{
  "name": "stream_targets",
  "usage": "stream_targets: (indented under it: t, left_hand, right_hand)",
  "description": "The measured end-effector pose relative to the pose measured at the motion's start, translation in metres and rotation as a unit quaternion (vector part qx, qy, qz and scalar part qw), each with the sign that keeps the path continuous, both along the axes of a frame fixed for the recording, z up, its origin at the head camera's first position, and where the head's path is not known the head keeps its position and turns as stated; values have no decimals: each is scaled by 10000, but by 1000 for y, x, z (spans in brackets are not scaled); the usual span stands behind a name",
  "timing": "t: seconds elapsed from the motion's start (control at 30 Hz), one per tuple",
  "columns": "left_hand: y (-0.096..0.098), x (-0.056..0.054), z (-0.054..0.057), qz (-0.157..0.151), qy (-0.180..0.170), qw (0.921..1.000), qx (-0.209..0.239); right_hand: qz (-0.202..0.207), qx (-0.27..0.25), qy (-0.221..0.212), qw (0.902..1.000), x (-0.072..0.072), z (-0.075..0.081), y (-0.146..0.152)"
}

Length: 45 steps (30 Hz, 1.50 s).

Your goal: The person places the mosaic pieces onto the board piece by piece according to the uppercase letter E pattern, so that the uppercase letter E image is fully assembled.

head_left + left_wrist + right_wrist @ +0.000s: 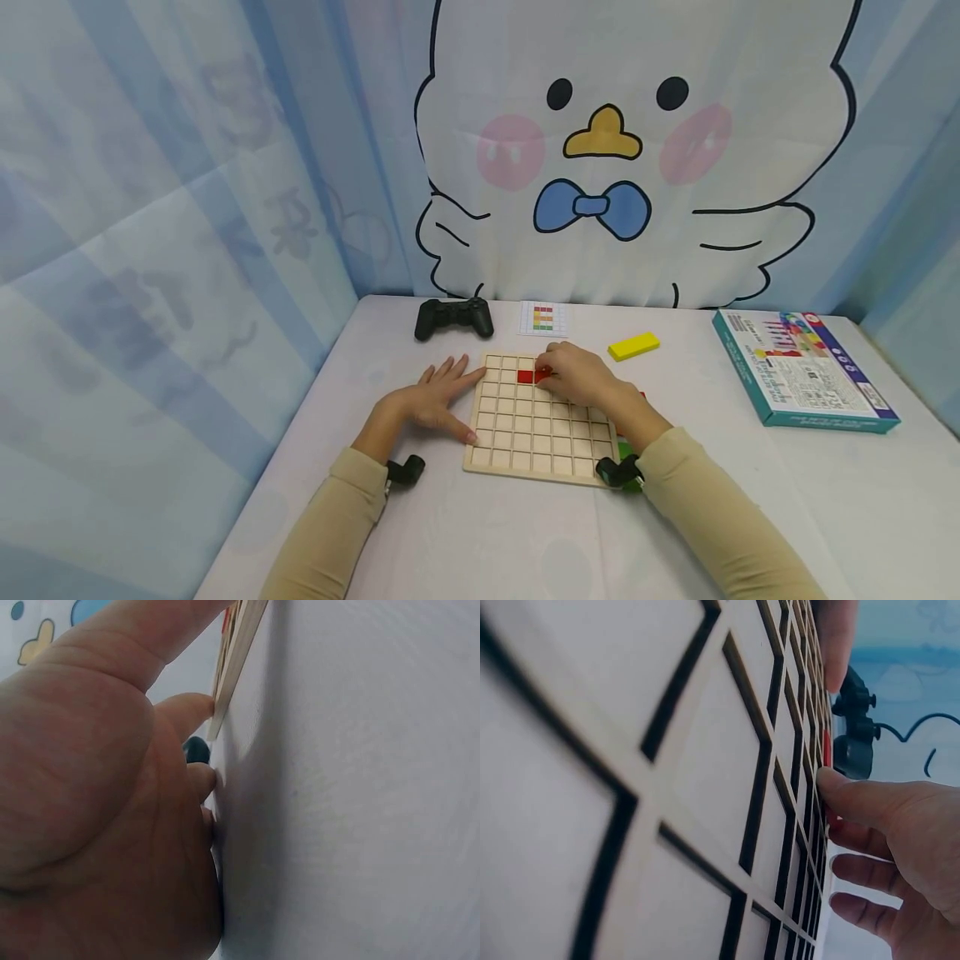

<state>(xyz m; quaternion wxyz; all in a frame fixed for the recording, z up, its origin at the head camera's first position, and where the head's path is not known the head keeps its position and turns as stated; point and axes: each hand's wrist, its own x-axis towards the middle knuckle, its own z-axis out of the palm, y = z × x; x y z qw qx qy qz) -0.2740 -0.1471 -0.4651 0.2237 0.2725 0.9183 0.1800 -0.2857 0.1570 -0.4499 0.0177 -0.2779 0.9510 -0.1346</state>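
A square wooden grid board [522,437] lies flat on the table. One red square tile [525,377] sits in a cell near its far edge. Just right of that tile, my right hand [579,377] pinches another red tile [542,377] between thumb and fingertips at the board's surface; the right wrist view shows the thumb pressed close to the grid. With fingers spread, my left hand [435,400] rests at the board's left side, thumb and index finger touching its edge. In the left wrist view the palm [97,802] faces the board's rim.
Behind the board lie a black game controller [453,318], a card with a coloured grid pattern [543,318] and a yellow block [633,346]. A flat teal-edged box [813,371] lies at the right. Green pieces [632,482] show partly under my right forearm.
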Motion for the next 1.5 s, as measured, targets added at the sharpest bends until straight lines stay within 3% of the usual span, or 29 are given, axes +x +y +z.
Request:
stream_targets:
  t: [0.5,0.67,0.87,1.13,1.5]
  left_hand:
    - [0,1,1,-24,1,10000,26]
    - [0,2,2,-25,-47,10000,66]
    - [0,2,3,1,-58,10000,78]
    - [0,1,0,50,-53,10000,49]
    - [0,1,1,30,-61,10000,68]
  right_hand:
    - [-88,-97,-163,9998,1,-1,1]
    - [-145,-414,-312,9986,7,6,6]
    - [-83,-873,-10,9961,17,17,18]
    - [-433,-1233,55,9914,30,21,37]
    - [-807,-1362,-14,9874,36,18,57]
